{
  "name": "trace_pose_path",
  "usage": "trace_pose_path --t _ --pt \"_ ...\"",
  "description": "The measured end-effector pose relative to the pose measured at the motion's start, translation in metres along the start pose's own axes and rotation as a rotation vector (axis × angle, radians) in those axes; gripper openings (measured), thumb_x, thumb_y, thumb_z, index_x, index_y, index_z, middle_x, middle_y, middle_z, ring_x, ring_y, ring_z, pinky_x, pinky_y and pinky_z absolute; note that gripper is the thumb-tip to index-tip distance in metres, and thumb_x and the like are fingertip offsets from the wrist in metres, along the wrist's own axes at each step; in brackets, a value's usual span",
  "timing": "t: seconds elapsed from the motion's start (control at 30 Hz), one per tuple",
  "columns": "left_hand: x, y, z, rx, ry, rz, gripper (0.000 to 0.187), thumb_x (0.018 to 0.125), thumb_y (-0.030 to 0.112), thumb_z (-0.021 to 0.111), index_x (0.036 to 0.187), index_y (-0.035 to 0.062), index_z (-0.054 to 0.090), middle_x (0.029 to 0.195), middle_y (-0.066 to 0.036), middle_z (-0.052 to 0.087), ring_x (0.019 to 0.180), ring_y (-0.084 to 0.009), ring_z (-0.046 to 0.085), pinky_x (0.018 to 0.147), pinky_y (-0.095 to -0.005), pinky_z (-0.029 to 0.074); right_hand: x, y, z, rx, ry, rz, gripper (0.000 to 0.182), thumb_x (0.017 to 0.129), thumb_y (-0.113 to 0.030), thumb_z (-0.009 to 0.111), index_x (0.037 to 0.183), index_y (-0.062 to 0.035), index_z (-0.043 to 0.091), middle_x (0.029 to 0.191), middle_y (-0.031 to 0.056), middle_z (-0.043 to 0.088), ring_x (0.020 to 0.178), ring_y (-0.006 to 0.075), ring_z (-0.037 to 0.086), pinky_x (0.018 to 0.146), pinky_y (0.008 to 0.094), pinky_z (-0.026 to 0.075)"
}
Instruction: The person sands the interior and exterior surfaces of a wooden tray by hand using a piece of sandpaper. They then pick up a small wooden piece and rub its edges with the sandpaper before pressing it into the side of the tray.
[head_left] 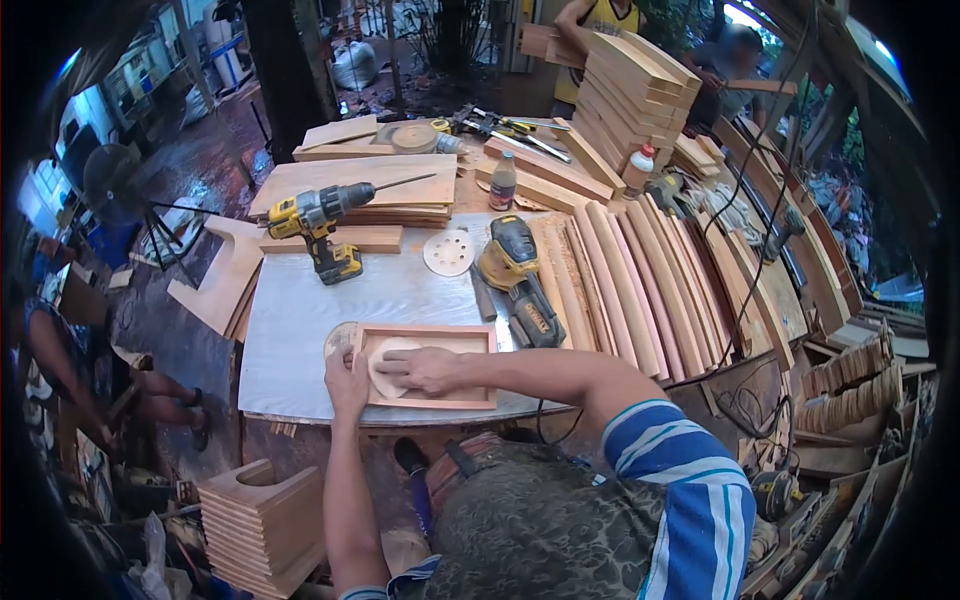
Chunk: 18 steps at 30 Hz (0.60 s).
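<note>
A shallow rectangular wooden box [468, 403] lies on the pale tabletop sheet near the front edge. My left hand [346, 378] grips its left end, fingers wrapped over the wall. Inside the box, my right hand [425, 371] presses on a pale round sanding disc [397, 345] against the bottom; the palm and fingers hide part of it. Another round disc [341, 336] pokes out beyond the box's back left corner. Farther back lies a white sanding disc with holes [448, 253]. A yellow and black orbital sander [520, 278] rests to the right of it.
A yellow drill [325, 228] stands at the back left beside stacked boards [400, 180]. Rounded wooden strips [630, 280] cover the right side. A bottle [503, 182] and a tall wood stack [635, 95] stand behind. Notched boards [265, 525] are piled at lower left. Other people are nearby.
</note>
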<state>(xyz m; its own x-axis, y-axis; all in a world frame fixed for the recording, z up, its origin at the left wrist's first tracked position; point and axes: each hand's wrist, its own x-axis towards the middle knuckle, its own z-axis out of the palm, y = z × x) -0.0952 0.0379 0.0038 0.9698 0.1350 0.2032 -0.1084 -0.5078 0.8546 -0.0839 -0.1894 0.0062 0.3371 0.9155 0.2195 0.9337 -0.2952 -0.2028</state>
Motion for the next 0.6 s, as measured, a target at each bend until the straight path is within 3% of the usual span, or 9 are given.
trace_pose_path --t 0.03,0.1,0.23,0.3,0.37,0.43,0.6 --pt "0.000 -0.002 0.001 -0.005 0.008 -0.009 0.031 0.094 0.017 0.069 0.117 -0.0035 0.065 0.106 -0.023 0.068 0.094 -0.0348 0.069 0.084 -0.0432 0.054 -0.014 0.007 0.003 0.002 -0.010 -0.008 0.039 0.088 -0.023 0.061 0.121 -0.0026 0.068 0.154 0.0207 0.047 0.139 0.0412 0.049 0.109 0.0430 0.049" --pt "-0.001 -0.007 0.004 0.124 0.001 0.133 0.032 0.098 0.021 0.065 0.117 -0.0043 0.065 0.107 -0.024 0.067 0.099 -0.0390 0.066 0.089 -0.0470 0.052 -0.040 0.016 0.005 0.068 -0.169 -0.068 0.051 0.088 -0.026 0.064 0.134 -0.0042 0.063 0.161 0.0218 0.038 0.149 0.0431 0.036 0.118 0.0498 0.041" --pt "-0.002 -0.002 0.001 0.093 -0.043 0.088 0.031 0.101 0.022 0.061 0.117 -0.0047 0.064 0.108 -0.026 0.065 0.102 -0.0440 0.063 0.092 -0.0505 0.049 -0.058 0.004 -0.018 -0.003 -0.252 -0.034 0.058 0.093 -0.030 0.061 0.146 -0.0071 0.054 0.164 0.0221 0.034 0.153 0.0458 0.028 0.122 0.0584 0.033" --pt "0.002 0.001 0.004 0.352 -0.067 0.218 0.031 0.103 0.022 0.058 0.117 -0.0047 0.065 0.108 -0.027 0.063 0.102 -0.0459 0.062 0.090 -0.0511 0.049 -0.038 0.008 -0.016 0.038 -0.262 -0.049 0.077 0.086 -0.028 0.063 0.157 -0.0069 0.040 0.169 0.0195 0.024 0.155 0.0473 0.024 0.124 0.0628 0.026" --pt "0.002 0.000 0.005 0.260 -0.113 0.206 0.032 0.103 0.022 0.058 0.118 -0.0055 0.064 0.108 -0.028 0.063 0.101 -0.0468 0.061 0.090 -0.0518 0.049 -0.008 0.014 0.010 0.091 -0.173 -0.033 0.077 0.084 -0.027 0.065 0.155 -0.0082 0.043 0.169 0.0217 0.023 0.155 0.0486 0.023 0.126 0.0629 0.022" --pt "0.008 -0.005 0.002 0.180 -0.140 0.178 0.032 0.103 0.021 0.058 0.118 -0.0062 0.064 0.108 -0.028 0.063 0.101 -0.0478 0.061 0.089 -0.0524 0.048 0.012 0.008 -0.006 0.025 -0.231 0.006 0.073 0.087 -0.028 0.062 0.155 -0.0079 0.044 0.169 0.0197 0.026 0.154 0.0481 0.025 0.126 0.0616 0.021" --pt "0.001 -0.007 0.001 0.223 -0.094 0.126 0.031 0.102 0.019 0.057 0.115 -0.0078 0.064 0.103 -0.028 0.061 0.098 -0.0479 0.060 0.088 -0.0527 0.048 -0.036 -0.003 -0.023 0.126 -0.258 0.034 0.065 0.092 -0.029 0.059 0.153 -0.0101 0.048 0.167 0.0192 0.032 0.156 0.0456 0.023 0.126 0.0623 0.021"
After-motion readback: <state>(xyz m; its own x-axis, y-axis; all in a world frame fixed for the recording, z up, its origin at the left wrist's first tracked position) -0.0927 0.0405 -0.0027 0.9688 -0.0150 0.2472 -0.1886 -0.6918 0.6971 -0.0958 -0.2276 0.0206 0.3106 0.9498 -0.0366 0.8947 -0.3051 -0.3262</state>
